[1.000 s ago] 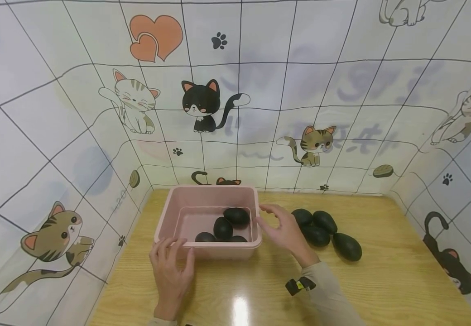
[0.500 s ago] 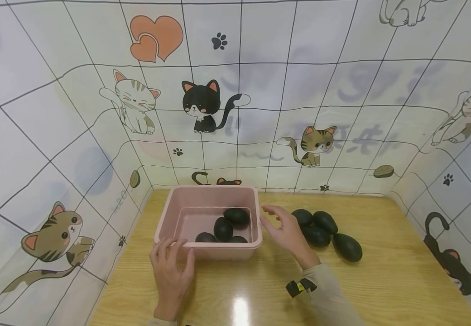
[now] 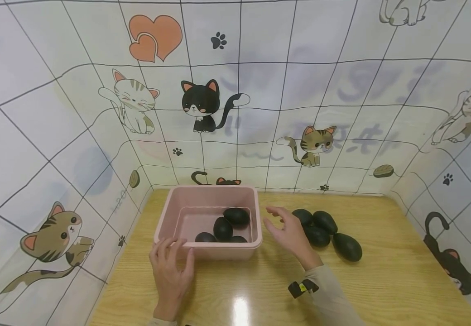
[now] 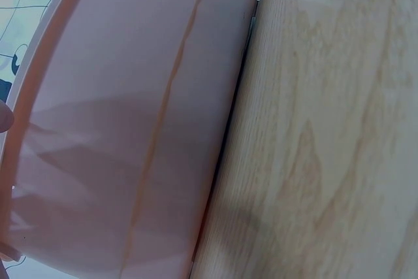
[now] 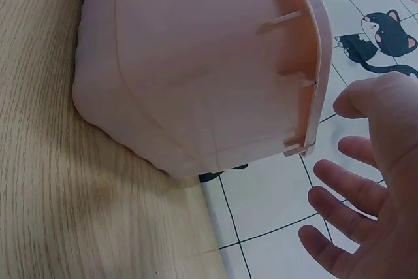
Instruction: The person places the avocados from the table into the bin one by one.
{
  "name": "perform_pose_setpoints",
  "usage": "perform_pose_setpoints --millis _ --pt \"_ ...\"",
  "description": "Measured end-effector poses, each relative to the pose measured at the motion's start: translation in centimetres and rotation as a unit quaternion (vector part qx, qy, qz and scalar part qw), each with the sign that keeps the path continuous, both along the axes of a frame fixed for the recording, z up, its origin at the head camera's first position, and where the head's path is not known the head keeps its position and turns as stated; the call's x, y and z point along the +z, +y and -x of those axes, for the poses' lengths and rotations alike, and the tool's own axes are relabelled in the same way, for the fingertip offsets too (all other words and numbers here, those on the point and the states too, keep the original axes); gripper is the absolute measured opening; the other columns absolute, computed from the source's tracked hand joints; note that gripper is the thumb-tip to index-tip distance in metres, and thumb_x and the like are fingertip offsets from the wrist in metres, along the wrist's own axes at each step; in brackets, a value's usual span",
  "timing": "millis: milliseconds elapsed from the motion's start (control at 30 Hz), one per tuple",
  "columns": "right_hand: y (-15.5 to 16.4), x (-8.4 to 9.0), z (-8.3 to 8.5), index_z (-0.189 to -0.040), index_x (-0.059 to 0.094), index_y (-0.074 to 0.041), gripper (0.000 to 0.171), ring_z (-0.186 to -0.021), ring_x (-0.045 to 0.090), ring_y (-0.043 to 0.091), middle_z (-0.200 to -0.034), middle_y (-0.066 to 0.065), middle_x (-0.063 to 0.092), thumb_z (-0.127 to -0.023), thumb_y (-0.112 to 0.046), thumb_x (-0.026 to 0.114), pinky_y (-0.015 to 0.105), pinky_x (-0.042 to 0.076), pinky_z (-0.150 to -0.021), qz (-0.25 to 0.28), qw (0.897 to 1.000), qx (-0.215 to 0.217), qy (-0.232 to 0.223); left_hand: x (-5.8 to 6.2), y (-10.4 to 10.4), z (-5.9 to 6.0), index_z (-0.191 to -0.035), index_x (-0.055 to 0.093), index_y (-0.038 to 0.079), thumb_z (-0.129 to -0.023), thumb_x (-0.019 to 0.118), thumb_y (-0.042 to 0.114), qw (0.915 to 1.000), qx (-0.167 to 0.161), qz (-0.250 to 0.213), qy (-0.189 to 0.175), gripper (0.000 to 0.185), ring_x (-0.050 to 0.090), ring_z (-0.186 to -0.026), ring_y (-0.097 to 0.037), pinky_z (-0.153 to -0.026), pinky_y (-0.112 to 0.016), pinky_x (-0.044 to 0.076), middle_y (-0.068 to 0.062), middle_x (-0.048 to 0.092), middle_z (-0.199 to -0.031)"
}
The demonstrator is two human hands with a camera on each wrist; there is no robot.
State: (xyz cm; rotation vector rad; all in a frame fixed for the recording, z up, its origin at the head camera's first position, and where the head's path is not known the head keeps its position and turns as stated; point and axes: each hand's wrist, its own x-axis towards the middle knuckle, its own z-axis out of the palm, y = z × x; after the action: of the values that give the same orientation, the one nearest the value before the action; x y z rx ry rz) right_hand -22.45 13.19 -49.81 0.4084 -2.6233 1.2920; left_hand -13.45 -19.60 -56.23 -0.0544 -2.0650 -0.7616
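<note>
Wooden table [image 3: 382,280], cat-print walls [image 3: 341,90]. Left hand [image 3: 171,276] rests straight fingers on the pink tub [image 3: 207,249]; right hand [image 3: 290,235] hovers empty, fingers spread. Only the head view shows avocados [image 3: 325,231] past its fingertips.

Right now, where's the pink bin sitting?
In the head view the pink bin sits on the wooden table, left of centre, the left hand at its front rim and loose avocados to its right.

Four avocados [image 3: 228,227] lay inside the one pink tub [image 3: 207,250]; four more avocados [image 3: 325,231] lay right of it.
</note>
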Motion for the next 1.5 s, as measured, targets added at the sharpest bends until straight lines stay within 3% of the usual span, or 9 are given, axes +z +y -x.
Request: perform_pose_setpoints --millis 533,767,1500 --pt "0.7 -1.1 0.2 -0.143 0.065 -0.013 0.047 -0.130 0.064 0.033 -0.144 0.009 0.068 -0.099 -0.028 0.074 0.059 0.052 -0.107 -0.028 0.999 -0.010 -0.021 0.1 -0.1 -0.3 -0.114 0.073 0.010 -0.090 0.075 0.030 0.9990 -0.005 -0.009 -0.044 0.030 0.047 -0.129 -0.044 -0.120 -0.068 0.026 -0.016 0.065 -0.125" --pt "1.1 -1.4 0.2 -0.144 0.065 -0.012 0.050 -0.130 0.064 0.034 -0.143 0.011 0.069 -0.098 -0.029 0.076 0.058 0.053 -0.107 -0.035 0.999 -0.008 -0.022 0.0 -0.1 -0.2 -0.112 0.073 0.009 -0.090 0.074 0.029 0.9995 -0.001 -0.003 -0.033 0.030 0.048 -0.127 -0.045 -0.116 -0.066 0.029 -0.018 0.065 -0.123" --pt "2.4 -2.0 0.2 -0.145 0.063 -0.009 0.052 -0.128 0.065 0.036 -0.141 0.014 0.068 -0.098 -0.027 0.076 0.055 0.056 -0.104 -0.045 0.999 -0.012 -0.018 0.3 0.0 -0.3 -0.113 0.073 0.009 -0.090 0.073 0.030 0.9989 -0.001 -0.006 -0.046 0.030 0.047 -0.128 -0.045 -0.117 -0.067 0.028 -0.021 0.066 -0.123"
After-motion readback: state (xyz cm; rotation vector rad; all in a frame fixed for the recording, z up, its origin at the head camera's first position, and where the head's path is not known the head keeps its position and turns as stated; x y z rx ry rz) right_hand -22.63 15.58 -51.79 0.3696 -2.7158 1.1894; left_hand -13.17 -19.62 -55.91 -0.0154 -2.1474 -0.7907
